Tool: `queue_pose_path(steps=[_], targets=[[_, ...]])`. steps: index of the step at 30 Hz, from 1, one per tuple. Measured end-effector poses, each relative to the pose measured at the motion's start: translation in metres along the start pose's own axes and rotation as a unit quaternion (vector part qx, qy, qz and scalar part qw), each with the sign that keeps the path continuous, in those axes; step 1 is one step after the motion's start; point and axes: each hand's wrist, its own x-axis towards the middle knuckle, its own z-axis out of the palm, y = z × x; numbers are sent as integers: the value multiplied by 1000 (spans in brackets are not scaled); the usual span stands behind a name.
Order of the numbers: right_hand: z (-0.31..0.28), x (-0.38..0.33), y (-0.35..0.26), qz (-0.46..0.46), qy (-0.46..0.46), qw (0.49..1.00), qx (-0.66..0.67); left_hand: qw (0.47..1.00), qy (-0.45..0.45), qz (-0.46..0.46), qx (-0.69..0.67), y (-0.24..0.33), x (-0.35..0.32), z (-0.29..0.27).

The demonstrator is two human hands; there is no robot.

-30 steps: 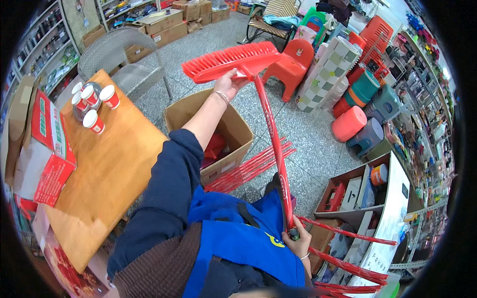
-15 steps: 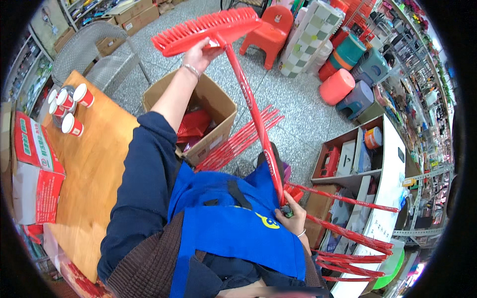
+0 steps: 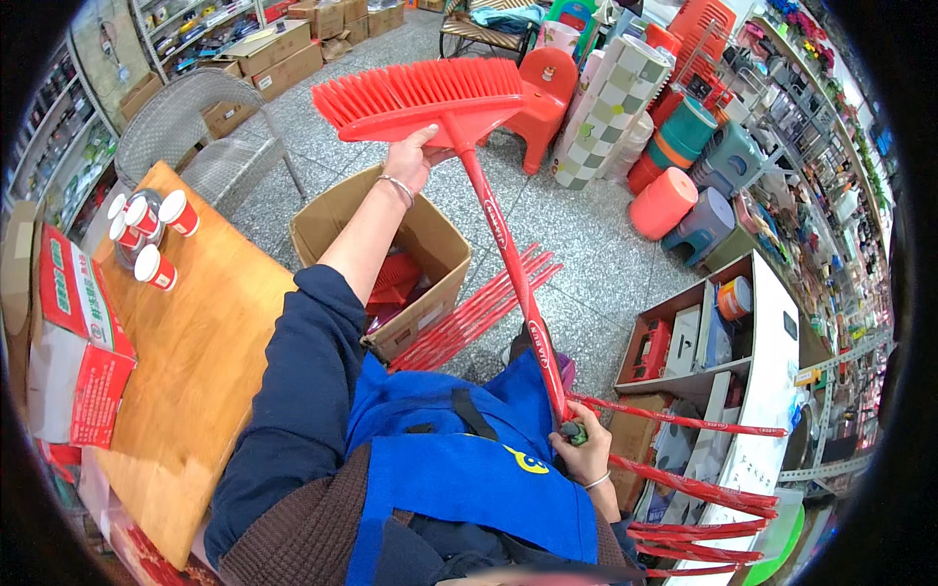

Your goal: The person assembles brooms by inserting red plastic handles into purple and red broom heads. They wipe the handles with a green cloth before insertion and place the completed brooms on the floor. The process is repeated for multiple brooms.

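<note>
A red broom (image 3: pixel 430 115) crosses in front of me at a slant, bristles up and away at the far end. My left hand (image 3: pixel 414 162) is closed on the underside of the broom's head, beside the handle socket, thumb on the red plastic. Down by my blue apron (image 3: pixel 469 479), my right hand (image 3: pixel 586 444) is closed at the near end of the red handle. A small dark green piece (image 3: pixel 574 432) shows between its fingers and the handle's end; its kind is unclear. Below my left forearm, an open cardboard box (image 3: pixel 430 308) holds red plastic pieces (image 3: pixel 396 278), partly hidden.
Red handles (image 3: pixel 479 311) lie beside the box, and more handles (image 3: pixel 694 479) stick out at my right over a white-topped cabinet (image 3: pixel 767 381). Paper cups (image 3: pixel 156 266) stand on a wooden table (image 3: pixel 210 342) at left. A red chair (image 3: pixel 547 83) and stools (image 3: pixel 664 203) are beyond.
The broom's head has turned a little, showing more of its bristles. Both hands keep their hold. The whole view has shifted, so the room sits lower in the picture.
</note>
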Motion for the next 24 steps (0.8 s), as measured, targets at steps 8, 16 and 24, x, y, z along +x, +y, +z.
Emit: queue_pose_path(steps=[8,16,24], targets=[[-16,12,20,196,-250,809,494,996,-32,-5,-88,-8,-14,17],[33,43,-28,-35,20,999,9,998,-18,-32,59,-43,-55,68],[27,63,-30,-1,-27,996,87,994,-47,-82,62,-59,-84,96]])
